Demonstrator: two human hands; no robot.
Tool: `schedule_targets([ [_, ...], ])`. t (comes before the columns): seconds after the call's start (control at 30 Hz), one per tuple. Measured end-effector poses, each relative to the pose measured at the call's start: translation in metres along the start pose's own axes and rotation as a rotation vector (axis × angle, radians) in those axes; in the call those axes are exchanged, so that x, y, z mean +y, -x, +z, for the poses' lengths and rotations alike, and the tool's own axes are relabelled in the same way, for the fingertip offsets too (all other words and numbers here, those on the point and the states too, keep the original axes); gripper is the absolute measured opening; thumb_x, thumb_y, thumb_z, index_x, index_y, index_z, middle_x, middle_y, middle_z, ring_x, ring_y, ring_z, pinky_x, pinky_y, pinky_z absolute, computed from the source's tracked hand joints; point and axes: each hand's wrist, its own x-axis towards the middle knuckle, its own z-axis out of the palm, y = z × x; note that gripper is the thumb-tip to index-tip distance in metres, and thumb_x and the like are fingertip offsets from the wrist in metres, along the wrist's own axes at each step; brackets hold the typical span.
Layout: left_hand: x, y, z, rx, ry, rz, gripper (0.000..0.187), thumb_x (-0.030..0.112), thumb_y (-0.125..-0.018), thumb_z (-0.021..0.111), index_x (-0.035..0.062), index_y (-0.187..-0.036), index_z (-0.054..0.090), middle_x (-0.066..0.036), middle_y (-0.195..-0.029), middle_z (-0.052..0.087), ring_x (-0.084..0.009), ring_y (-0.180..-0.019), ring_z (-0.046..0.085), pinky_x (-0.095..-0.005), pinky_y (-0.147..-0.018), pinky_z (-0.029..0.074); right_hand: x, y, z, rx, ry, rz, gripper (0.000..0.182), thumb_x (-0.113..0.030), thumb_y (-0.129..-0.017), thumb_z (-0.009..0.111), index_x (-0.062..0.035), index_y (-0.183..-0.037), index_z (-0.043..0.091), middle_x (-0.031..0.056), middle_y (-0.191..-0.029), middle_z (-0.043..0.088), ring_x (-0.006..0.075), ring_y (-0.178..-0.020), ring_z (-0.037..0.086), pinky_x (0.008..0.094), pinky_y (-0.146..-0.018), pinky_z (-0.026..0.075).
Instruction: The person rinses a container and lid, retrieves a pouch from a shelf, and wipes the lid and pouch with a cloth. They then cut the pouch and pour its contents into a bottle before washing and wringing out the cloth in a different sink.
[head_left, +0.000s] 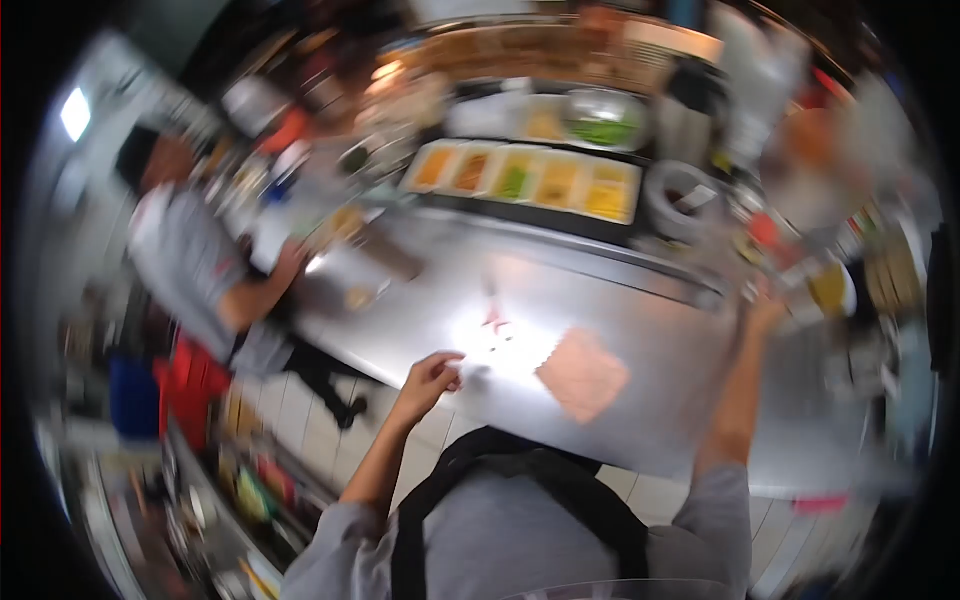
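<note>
My left hand [433, 376] hovers at the near edge of the steel counter [480, 250], its fingers loosely bent and apart, with nothing visible in it. Small dark and reddish bits [497, 335] lie in the bright glare just beyond it. To the right of the glare, a pinkish-orange square sheet [583, 375] with a jagged edge lies flat on the steel. My right hand [768, 303] is stretched far to the right, among blurred items and near a yellow-filled container [828, 290]. Motion blur hides its fingers and whatever they may touch.
A row of several white tubs [515, 178] with coloured fillings stands at the back, before a metal bowl [604, 122] of greens. A round grey container [682, 200] sits to their right. Another person [190, 245] works at the left, by a red bin [192, 385].
</note>
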Motion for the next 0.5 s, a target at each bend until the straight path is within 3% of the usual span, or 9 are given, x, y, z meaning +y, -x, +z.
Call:
schedule_targets([
  [0.03,-0.009,0.004,-0.012,0.068,0.031,-0.014,0.028,0.013,-0.085,0.051,0.0003,-0.110,0.052,-0.005,-0.077,0.058,-0.0114,-0.071,0.056,-0.0239,-0.065,0.046,0.033,-0.020,0.013,-0.050,-0.111,-0.003,0.038,-0.032,-0.073,0.068,0.0052,-0.077,0.062,0.0117,-0.068,0.061,0.0208,-0.059,0.056,0.0354,-0.058,0.044],
  [0.07,-0.012,0.009,-0.021,0.143,0.080,-0.034,0.029,0.013,-0.084,0.052,0.0008,-0.111,0.051,-0.005,-0.077,0.058,-0.0116,-0.071,0.057,-0.0233,-0.064,0.046,0.048,-0.032,0.017,0.195,0.240,-0.183,0.044,-0.036,-0.071,0.070,0.0065,-0.072,0.060,0.0123,-0.065,0.061,0.0213,-0.056,0.056,0.0352,-0.056,0.044],
  [0.1,-0.018,0.011,-0.033,0.218,0.065,-0.008,0.032,0.013,-0.084,0.053,0.0013,-0.113,0.049,-0.005,-0.079,0.058,-0.0115,-0.072,0.057,-0.0230,-0.063,0.046,0.050,-0.040,0.011,0.108,0.367,-0.146,0.049,-0.040,-0.068,0.072,0.0076,-0.070,0.059,0.0149,-0.068,0.061,0.0234,-0.058,0.057,0.0353,-0.057,0.045],
  [0.17,-0.036,0.010,-0.060,0.437,-0.003,0.054,0.039,0.012,-0.081,0.056,0.0023,-0.118,0.045,-0.004,-0.084,0.055,-0.0105,-0.075,0.054,-0.0229,-0.062,0.047,0.041,-0.035,0.014,0.056,0.215,-0.146,0.050,-0.040,-0.067,0.072,0.0083,-0.072,0.060,0.0169,-0.069,0.061,0.0257,-0.061,0.057,0.0367,-0.060,0.045],
  [0.2,-0.052,0.004,-0.077,0.575,0.044,0.082,0.049,0.010,-0.074,0.065,0.0032,-0.118,0.044,-0.008,-0.089,0.053,-0.0102,-0.073,0.052,-0.0222,-0.058,0.047,0.038,-0.033,0.014,0.033,0.213,-0.166,0.050,-0.040,-0.067,0.072,0.0083,-0.072,0.060,0.0169,-0.069,0.061,0.0257,-0.061,0.057,0.0367,-0.060,0.045],
  [0.27,-0.074,-0.006,-0.112,0.794,-0.136,0.106,0.067,0.019,-0.065,0.075,0.0028,-0.120,0.040,-0.012,-0.094,0.052,-0.0174,-0.078,0.053,-0.0285,-0.067,0.046,0.032,-0.030,0.007,-0.071,0.156,-0.198,0.054,-0.032,-0.067,0.074,0.0088,-0.097,0.055,0.0190,-0.089,0.060,0.0255,-0.076,0.058,0.0357,-0.066,0.045],
  [0.3,-0.076,-0.013,-0.126,0.852,-0.211,0.085,0.071,0.021,-0.063,0.076,0.0022,-0.121,0.039,-0.014,-0.098,0.052,-0.0205,-0.082,0.053,-0.0310,-0.071,0.046,0.035,-0.026,0.003,-0.073,0.156,-0.210,0.054,-0.032,-0.067,0.074,0.0088,-0.097,0.055,0.0190,-0.089,0.060,0.0255,-0.076,0.058,0.0357,-0.066,0.045],
  [0.37,-0.082,-0.031,-0.153,0.906,-0.283,0.063,0.074,0.023,-0.062,0.077,0.0016,-0.121,0.038,-0.016,-0.102,0.051,-0.0235,-0.086,0.053,-0.0335,-0.074,0.045,0.041,-0.017,0.000,0.219,0.448,-0.595,0.059,-0.029,-0.069,0.074,0.0054,-0.110,0.049,0.0166,-0.100,0.056,0.0215,-0.088,0.055,0.0322,-0.073,0.045],
  [0.5,-0.112,-0.083,-0.202,0.918,-0.491,0.267,0.084,0.027,-0.057,0.078,0.0000,-0.124,0.035,-0.022,-0.113,0.047,-0.0314,-0.097,0.050,-0.0383,-0.083,0.042,-0.006,0.055,-0.009,0.350,0.647,-0.435,0.055,-0.018,-0.073,0.070,0.0009,-0.118,0.046,0.0136,-0.105,0.054,0.0194,-0.096,0.052,0.0299,-0.078,0.044],
])
